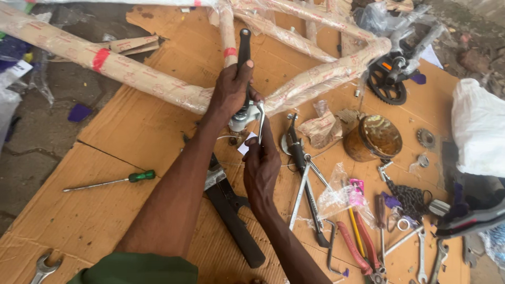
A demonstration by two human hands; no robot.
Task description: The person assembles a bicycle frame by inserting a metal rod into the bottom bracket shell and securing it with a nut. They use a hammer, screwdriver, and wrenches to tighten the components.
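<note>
Fingers [243, 71] of your left hand [231, 92] are wrapped tight around a black crank arm [244, 44], thumb pressed up along it, holding it upright at the bottom bracket [241, 120] of the paper-wrapped bicycle frame [131, 71]. Your right hand [261, 165] sits just below, its fingertips pinched on a slim silver wrench [261, 118] whose head meets the bracket beside the crank. Both hands almost touch at that joint, above the middle of the cardboard sheet [105, 210] spread on the ground.

Under your left forearm lies a long black tool [236, 226]. To your right lie another crank arm [295, 152] and several spanners [421, 257], with red-handled pliers [357, 247] near them. Farther right you have a round brown tin [374, 138], a coiled chain [410, 199] and a small sprocket [425, 138]. A black chainring [386, 84] sits at the frame's far end. To your left, well apart, lies a green-handled screwdriver [113, 181], and an open spanner [43, 268] rests at the cardboard's near corner.
</note>
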